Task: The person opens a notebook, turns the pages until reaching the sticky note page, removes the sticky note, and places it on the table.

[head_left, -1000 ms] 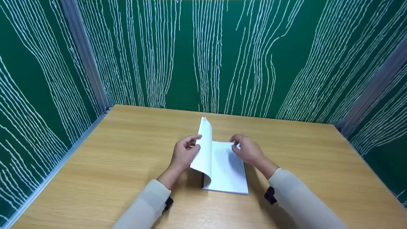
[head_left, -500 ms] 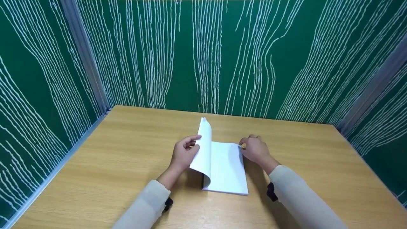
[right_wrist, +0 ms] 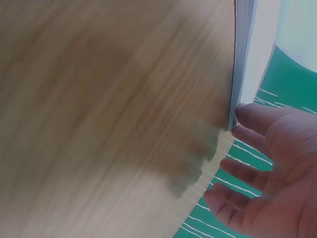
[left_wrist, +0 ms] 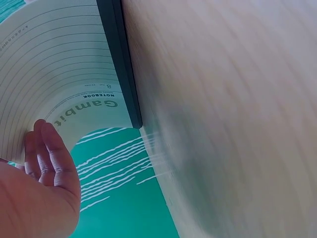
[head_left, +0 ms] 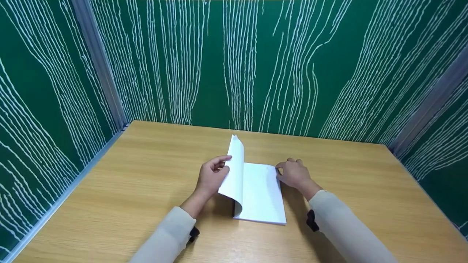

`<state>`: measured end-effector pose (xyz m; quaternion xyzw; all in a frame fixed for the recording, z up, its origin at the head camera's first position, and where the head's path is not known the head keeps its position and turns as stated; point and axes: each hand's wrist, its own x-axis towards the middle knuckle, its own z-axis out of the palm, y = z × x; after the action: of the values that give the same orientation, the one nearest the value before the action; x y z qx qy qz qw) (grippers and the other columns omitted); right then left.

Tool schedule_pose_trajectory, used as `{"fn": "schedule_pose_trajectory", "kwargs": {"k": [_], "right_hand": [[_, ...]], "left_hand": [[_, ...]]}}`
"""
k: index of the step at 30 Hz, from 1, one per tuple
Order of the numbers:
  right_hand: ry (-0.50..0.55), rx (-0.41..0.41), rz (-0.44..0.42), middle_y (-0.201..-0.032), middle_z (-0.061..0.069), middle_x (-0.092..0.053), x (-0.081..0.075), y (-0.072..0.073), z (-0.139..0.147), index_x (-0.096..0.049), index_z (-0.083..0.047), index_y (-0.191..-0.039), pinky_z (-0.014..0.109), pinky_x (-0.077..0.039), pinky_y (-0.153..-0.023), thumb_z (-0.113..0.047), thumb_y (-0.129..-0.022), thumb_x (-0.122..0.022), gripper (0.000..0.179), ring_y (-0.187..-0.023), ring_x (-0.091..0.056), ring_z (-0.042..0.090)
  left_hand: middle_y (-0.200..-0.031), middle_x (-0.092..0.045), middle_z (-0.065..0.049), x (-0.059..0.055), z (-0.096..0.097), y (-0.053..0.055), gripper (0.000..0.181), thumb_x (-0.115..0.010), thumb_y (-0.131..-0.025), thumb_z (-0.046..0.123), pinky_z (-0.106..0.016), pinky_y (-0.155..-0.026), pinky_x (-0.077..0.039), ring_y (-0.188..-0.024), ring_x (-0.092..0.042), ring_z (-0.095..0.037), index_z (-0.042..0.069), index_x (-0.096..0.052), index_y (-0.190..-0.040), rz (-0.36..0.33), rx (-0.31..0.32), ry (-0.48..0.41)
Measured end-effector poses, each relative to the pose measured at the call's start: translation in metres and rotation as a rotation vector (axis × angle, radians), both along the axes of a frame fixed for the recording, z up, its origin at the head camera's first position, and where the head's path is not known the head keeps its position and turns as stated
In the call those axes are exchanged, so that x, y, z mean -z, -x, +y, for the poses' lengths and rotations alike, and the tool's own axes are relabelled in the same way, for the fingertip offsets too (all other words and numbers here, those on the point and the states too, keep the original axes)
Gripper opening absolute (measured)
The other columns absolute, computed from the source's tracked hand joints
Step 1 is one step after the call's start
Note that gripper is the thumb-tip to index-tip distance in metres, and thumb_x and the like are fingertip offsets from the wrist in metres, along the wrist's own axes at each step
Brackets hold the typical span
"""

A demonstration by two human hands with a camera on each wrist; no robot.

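notebook (head_left: 262, 197): lies open on the wooden table (head_left: 157, 164), a little toward five o'clock from the middle of my head view; i can't count its sheets.
raised leaves (head_left: 236, 177): curl up along the notebook's nine o'clock side, hiding what lies behind them from me.
print (left_wrist: 91, 106): upside down in my left wrist view; i can read "gambit" and "notebook", but the smaller lettering is too tiny.
dark edge (left_wrist: 118, 59): runs out of that view at twelve o'clock, cut off.
left hand (head_left: 212, 177): at the notebook's nine o'clock, thumb and fingers pinching the raised leaves by their free edge.
right hand (head_left: 293, 173): at the one o'clock corner, thumb and forefinger against it, other fingers bent and apart; whether they pinch a sheet i can't tell.
sleeves (head_left: 164, 235): reach in from seven and five o'clock, cut off by the frame.
dark blocks (head_left: 312, 221): partly hidden beneath the wrists.
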<state>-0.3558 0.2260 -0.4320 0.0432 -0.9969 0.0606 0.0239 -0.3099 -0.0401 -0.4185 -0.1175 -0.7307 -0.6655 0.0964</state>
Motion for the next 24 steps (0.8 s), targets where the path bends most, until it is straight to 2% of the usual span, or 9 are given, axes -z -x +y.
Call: {"fn": "schedule_pose_trajectory", "kwargs": {"k": [8, 16, 22, 24], "right_hand": [[-0.006, 0.000, -0.030, -0.109, 0.015, -0.051, 0.001, 0.001, -0.002, -0.059, -0.019, -0.115, 0.049, -0.043, -0.078, -0.026, -0.082, -0.057, 0.034, -0.094, -0.043, 0.033], [-0.002, -0.028, -0.021, -0.112, 0.016, -0.052, 0.002, 0.001, -0.003, -0.059, -0.016, -0.114, 0.051, -0.043, -0.081, -0.022, -0.081, -0.059, 0.033, -0.099, -0.044, 0.034], [-0.009, -0.062, 0.001, -0.110, 0.016, -0.055, 0.002, 0.001, -0.004, -0.062, -0.013, -0.110, 0.050, -0.042, -0.082, -0.018, -0.079, -0.059, 0.031, -0.098, -0.046, 0.034], [-0.005, -0.064, 0.000, -0.110, 0.016, -0.055, 0.001, 0.002, -0.005, -0.062, -0.013, -0.110, 0.049, -0.042, -0.082, -0.017, -0.079, -0.060, 0.031, -0.098, -0.046, 0.033]], "left_hand": [[-0.106, -0.061, 0.001, 0.000, 0.000, 0.000, 0.029, -0.051, -0.081, 0.007, -0.026, -0.074, -0.046, -0.089, -0.053, -0.015, 0.014, -0.062, -0.106, 0.012, 0.021, -0.020], [-0.108, -0.061, 0.001, 0.000, -0.001, 0.000, 0.029, -0.051, -0.081, 0.007, -0.024, -0.075, -0.045, -0.091, -0.051, -0.014, 0.014, -0.062, -0.107, -0.018, 0.029, -0.013], [-0.108, -0.061, -0.009, -0.020, -0.001, -0.014, 0.031, -0.051, -0.079, 0.002, -0.025, -0.073, -0.044, -0.087, -0.051, -0.016, 0.005, -0.060, -0.109, -0.026, 0.037, -0.009], [-0.109, -0.061, -0.009, -0.022, -0.002, -0.016, 0.030, -0.050, -0.080, 0.003, -0.026, -0.074, -0.044, -0.088, -0.052, -0.016, 0.005, -0.060, -0.108, -0.022, 0.032, -0.004]]}}
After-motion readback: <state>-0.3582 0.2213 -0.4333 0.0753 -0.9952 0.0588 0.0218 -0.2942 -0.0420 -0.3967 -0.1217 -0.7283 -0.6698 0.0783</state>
